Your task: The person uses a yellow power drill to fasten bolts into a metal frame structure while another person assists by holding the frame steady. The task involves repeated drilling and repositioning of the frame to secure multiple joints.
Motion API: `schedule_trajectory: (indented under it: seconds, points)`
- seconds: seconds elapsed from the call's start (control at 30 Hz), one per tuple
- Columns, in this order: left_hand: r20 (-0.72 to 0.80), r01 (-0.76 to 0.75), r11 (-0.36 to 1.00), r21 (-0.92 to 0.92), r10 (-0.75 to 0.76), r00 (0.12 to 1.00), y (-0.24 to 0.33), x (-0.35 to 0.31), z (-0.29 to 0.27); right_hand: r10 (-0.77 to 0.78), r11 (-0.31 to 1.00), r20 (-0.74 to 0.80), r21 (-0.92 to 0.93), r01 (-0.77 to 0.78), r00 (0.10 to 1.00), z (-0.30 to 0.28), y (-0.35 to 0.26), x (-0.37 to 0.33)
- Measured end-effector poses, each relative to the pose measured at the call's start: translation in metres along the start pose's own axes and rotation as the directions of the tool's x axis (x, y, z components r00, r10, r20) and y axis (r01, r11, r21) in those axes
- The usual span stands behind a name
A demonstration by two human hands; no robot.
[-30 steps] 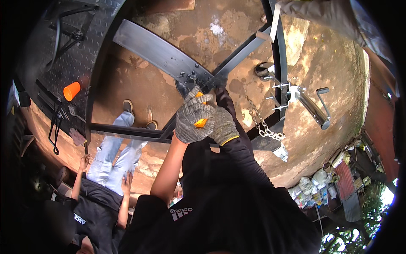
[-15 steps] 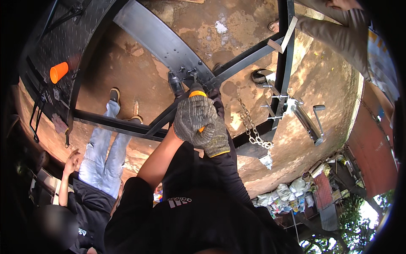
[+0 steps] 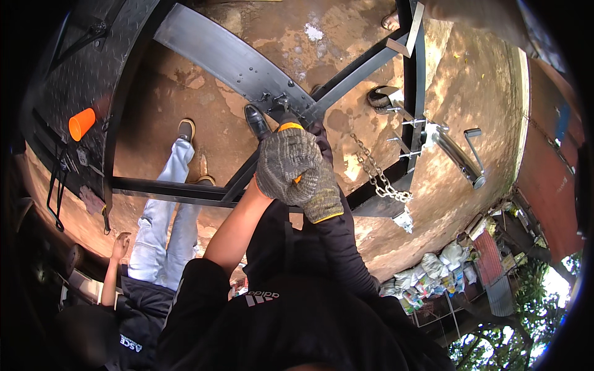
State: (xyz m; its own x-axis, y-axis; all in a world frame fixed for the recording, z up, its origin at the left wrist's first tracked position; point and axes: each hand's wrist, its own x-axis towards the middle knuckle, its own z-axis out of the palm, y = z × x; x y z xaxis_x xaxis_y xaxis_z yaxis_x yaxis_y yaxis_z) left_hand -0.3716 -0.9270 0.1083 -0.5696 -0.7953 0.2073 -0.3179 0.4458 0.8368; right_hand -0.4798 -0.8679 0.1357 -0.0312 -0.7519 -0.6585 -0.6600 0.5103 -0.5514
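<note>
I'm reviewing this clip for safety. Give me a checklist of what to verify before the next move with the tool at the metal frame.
1. Gloves on: ok. Both hands, left hand and right hand, wear knit gloves.
2. Two-handed grip on the orange-handled tool: ok.
3. Tool tip seated on the bolts: cannot tell, hidden.
4. Black metal frame steady: cannot tell.
5. Person in jeans clear of the frame: not ok, standing inside it.
6. Hanging chain clear of hands: ok.

The two grey knitted work gloves (image 3: pixel 296 170) covered whatever the hands held. Only an orange tip (image 3: pixel 289 127) showed. The black metal frame (image 3: pixel 235 62) ran off the top edge.
</note>
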Motion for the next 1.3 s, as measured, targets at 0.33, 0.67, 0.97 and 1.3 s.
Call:
schedule_trajectory:
  seconds: [0.33,0.67,0.97,1.3]
  points:
    - [0.077,0.108,0.994,0.012,-0.109,0.991,0.004,0.003,-0.004,0.04,0.999,-0.015,0.027,-0.04,0.999,-0.017,-0.005,-0.021]
    - [0.082,0.077,0.997,0.012,-0.077,0.994,-0.001,-0.008,0.003,0.057,0.998,-0.019,0.033,-0.056,0.998,-0.016,-0.003,-0.018]
    - [0.1,0.104,0.991,0.087,-0.113,0.989,-0.009,-0.022,0.012,0.051,0.998,-0.012,0.03,-0.05,0.999,-0.003,-0.004,-0.006]
    - [0.078,0.332,0.909,-0.251,-0.323,0.943,-0.007,-0.02,0.007,0.053,0.998,-0.008,0.03,-0.053,0.999,0.002,-0.004,0.002]
